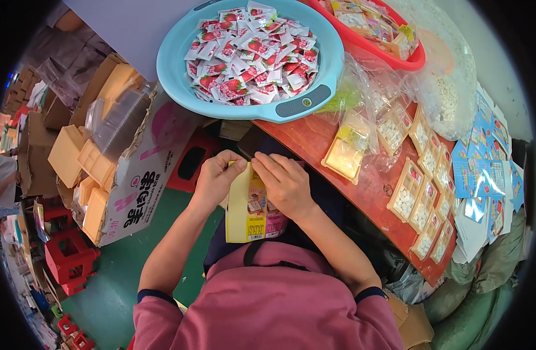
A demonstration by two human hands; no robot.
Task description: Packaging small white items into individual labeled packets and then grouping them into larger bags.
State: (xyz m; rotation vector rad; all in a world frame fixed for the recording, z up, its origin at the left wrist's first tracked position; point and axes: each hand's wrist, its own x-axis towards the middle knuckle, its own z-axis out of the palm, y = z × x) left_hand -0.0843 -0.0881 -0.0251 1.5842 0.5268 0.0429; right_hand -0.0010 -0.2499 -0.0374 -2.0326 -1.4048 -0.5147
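At frame centre, the left hand and right hand both pinch the top edge of a yellow packet, below a blue basin of strawberry sachets.

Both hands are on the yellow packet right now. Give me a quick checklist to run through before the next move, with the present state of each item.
1. Packet held by both hands: ok. The left hand and right hand pinch the top edge of the yellow packet.
2. Packet mouth open: cannot tell, the fingers cover it.
3. Sachet supply: ok. The blue basin on the table holds many red and white sachets.
4. Basin seated: not ok, its near rim overhangs the red table edge.
5. Sachet in hand: cannot tell.
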